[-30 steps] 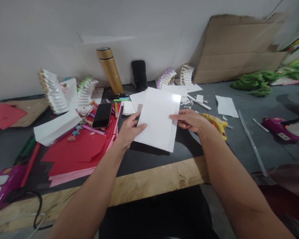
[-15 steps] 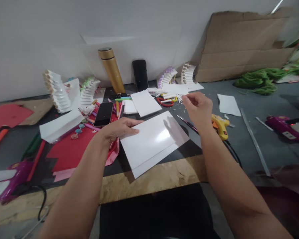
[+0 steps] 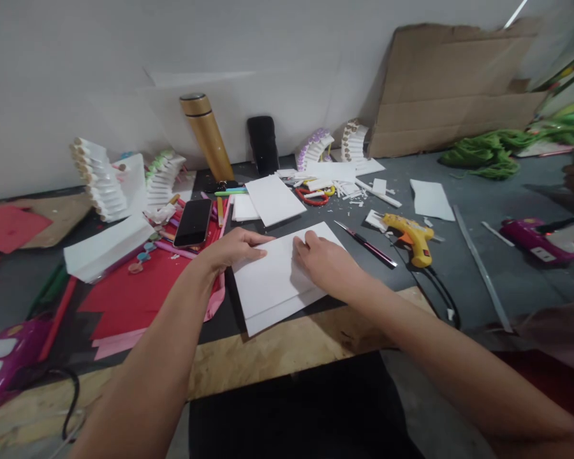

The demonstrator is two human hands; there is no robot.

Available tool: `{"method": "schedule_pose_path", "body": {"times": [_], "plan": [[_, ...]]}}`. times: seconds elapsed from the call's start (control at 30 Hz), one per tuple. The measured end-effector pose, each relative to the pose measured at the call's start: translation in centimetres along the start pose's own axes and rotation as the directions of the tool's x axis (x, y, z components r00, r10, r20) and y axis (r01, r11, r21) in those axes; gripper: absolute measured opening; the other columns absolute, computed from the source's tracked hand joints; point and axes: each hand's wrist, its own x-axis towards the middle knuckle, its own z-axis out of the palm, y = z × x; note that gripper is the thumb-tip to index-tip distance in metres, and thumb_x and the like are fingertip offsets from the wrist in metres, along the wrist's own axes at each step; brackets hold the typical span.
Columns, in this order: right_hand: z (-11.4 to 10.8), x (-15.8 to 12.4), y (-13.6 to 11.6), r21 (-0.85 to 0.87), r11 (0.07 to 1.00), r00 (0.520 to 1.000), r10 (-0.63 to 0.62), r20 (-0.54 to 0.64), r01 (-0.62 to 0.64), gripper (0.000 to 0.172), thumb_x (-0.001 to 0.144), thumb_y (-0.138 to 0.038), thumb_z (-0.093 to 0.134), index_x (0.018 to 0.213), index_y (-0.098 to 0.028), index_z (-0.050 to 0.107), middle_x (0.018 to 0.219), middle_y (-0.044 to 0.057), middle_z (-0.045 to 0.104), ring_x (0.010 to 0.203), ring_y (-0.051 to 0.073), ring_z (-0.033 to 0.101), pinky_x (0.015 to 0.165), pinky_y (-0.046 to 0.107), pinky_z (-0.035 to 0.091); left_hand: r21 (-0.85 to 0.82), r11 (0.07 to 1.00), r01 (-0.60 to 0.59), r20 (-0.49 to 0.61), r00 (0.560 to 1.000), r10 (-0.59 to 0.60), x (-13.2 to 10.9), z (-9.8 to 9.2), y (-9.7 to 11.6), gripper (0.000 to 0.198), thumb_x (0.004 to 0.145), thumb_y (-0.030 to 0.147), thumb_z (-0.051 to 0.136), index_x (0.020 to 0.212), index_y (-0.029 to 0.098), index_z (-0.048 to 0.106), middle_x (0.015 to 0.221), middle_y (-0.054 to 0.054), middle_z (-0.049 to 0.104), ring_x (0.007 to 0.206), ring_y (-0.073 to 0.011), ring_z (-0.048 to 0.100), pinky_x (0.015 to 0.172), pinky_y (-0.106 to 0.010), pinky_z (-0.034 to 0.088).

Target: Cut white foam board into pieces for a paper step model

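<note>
A white card (image 3: pixel 272 274), with a second layer showing along its near edge, lies at the front of the table. My left hand (image 3: pixel 239 247) grips its left edge, thumb on top. Fingers curled together, my right hand (image 3: pixel 323 258) rests on the card's upper middle; whatever its fingertips may pinch is hidden. Just right of the card lies a craft knife (image 3: pixel 366 243). Beyond it sits a yellow glue gun (image 3: pixel 414 239). More white cards (image 3: pixel 275 199) lie behind, beside red-handled scissors (image 3: pixel 310 196) and white paper scraps.
A phone (image 3: pixel 192 222) lies on pens and red sheets at left. A gold flask (image 3: pixel 208 137), a black phone-like object (image 3: pixel 263 145) and rolled-paper models (image 3: pixel 95 178) stand along the wall. Cardboard (image 3: pixel 454 89) leans at right. A metal strip (image 3: pixel 483 271) and purple glue gun (image 3: pixel 545 239) lie right.
My right hand has come down from above the paper scraps, leftward and toward me, onto the white card. My left hand keeps its grip on the card's edge. The view has shifted slightly.
</note>
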Motion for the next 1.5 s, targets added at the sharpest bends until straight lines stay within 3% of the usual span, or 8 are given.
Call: {"method": "schedule_pose_path", "body": {"times": [0.27, 0.43, 0.53, 0.7, 0.77, 0.97, 1.1, 1.5], "plan": [[1.9, 0.0, 0.0, -0.089, 0.993, 0.995, -0.076, -0.065, 0.071, 0.039, 0.098, -0.015, 0.037, 0.128, -0.002, 0.058, 0.115, 0.021, 0.058, 0.094, 0.025, 0.059, 0.073, 0.033, 0.049, 0.405, 0.894, -0.190, 0.003, 0.978, 0.206, 1.0, -0.2, -1.0, 0.046, 0.074, 0.038, 0.064, 0.115, 0.021, 0.074, 0.102, -0.004, 0.076, 0.088, -0.0221, 0.068, 0.076, -0.030, 0.052], [1.5, 0.0, -0.4, -0.083, 0.995, 0.999, -0.050, -0.020, 0.048, 0.037, 0.096, -0.012, 0.038, 0.126, -0.004, 0.059, 0.118, 0.020, 0.057, 0.095, 0.024, 0.058, 0.071, 0.031, 0.049, 0.767, 0.619, -0.169, -0.102, 0.920, 0.378, 0.1, 0.8, -0.5, 0.038, 0.080, 0.035, 0.058, 0.110, 0.020, 0.076, 0.108, -0.011, 0.069, 0.103, -0.0282, 0.063, 0.095, -0.043, 0.047], [1.2, -0.1, -0.5, -0.078, 0.996, 0.999, -0.035, 0.013, 0.036, 0.038, 0.096, -0.012, 0.039, 0.128, -0.004, 0.056, 0.119, 0.020, 0.056, 0.097, 0.025, 0.058, 0.068, 0.031, 0.048, 0.847, 0.503, -0.172, -0.082, 0.893, 0.443, -1.0, 2.3, -0.3, 0.042, 0.084, 0.042, 0.059, 0.114, 0.017, 0.073, 0.125, -0.016, 0.060, 0.117, -0.0332, 0.054, 0.104, -0.048, 0.041], [1.1, 0.0, -0.7, -0.054, 0.999, 1.000, -0.009, 0.006, 0.010, 0.038, 0.098, -0.015, 0.036, 0.130, -0.005, 0.054, 0.114, 0.019, 0.057, 0.096, 0.025, 0.059, 0.067, 0.031, 0.047, 0.833, 0.522, -0.182, -0.026, 0.930, 0.366, -2.0, 5.5, -1.1, 0.114, 0.063, 0.078, 0.067, 0.149, 0.010, 0.039, 0.148, -0.024, 0.040, 0.137, -0.0444, 0.035, 0.111, -0.057, 0.032], [1.4, 0.0, -0.6, -0.034, 0.999, 1.000, -0.005, -0.017, 0.004, 0.038, 0.098, -0.015, 0.035, 0.129, -0.004, 0.055, 0.113, 0.019, 0.058, 0.095, 0.025, 0.059, 0.067, 0.032, 0.046, 0.830, 0.527, -0.181, -0.035, 0.927, 0.374, -2.0, 6.3, -1.6, 0.123, 0.060, 0.082, 0.066, 0.152, 0.007, 0.032, 0.151, -0.026, 0.033, 0.141, -0.0444, 0.028, 0.114, -0.057, 0.027], [2.5, -0.4, 1.5, 0.211, 0.969, 0.952, 0.183, -0.245, -0.132, 0.036, 0.099, -0.034, 0.043, 0.117, -0.011, 0.065, 0.104, 0.013, 0.063, 0.078, 0.018, 0.059, 0.067, 0.029, 0.040, 0.822, 0.537, -0.191, -0.058, 0.909, 0.413, -1.7, 6.8, -2.5, 0.115, 0.063, 0.080, 0.065, 0.150, 0.012, 0.035, 0.151, -0.025, 0.033, 0.141, -0.0430, 0.027, 0.114, -0.058, 0.024], [2.9, -0.5, 2.4, 0.313, 0.934, 0.931, 0.260, -0.256, -0.174, 0.032, 0.095, -0.039, 0.050, 0.093, -0.014, 0.071, 0.083, 0.007, 0.064, 0.071, 0.016, 0.058, 0.064, 0.027, 0.036, 0.817, 0.551, -0.173, -0.087, 0.907, 0.413, -1.7, 6.9, -2.4, 0.115, 0.060, 0.078, 0.069, 0.149, 0.012, 0.037, 0.149, -0.025, 0.034, 0.140, -0.0431, 0.028, 0.114, -0.057, 0.026], [3.0, -0.4, 1.5, 0.097, 0.986, 0.969, 0.154, -0.195, -0.137, 0.042, 0.101, -0.040, 0.038, 0.095, -0.013, 0.069, 0.094, 0.011, 0.065, 0.069, 0.015, 0.055, 0.055, 0.028, 0.023, 0.801, 0.577, -0.158, -0.135, 0.892, 0.432, -1.3, 6.8, -2.6, 0.120, 0.055, 0.081, 0.069, 0.149, 0.014, 0.040, 0.146, -0.021, 0.035, 0.135, -0.0422, 0.030, 0.112, -0.057, 0.029]]}}
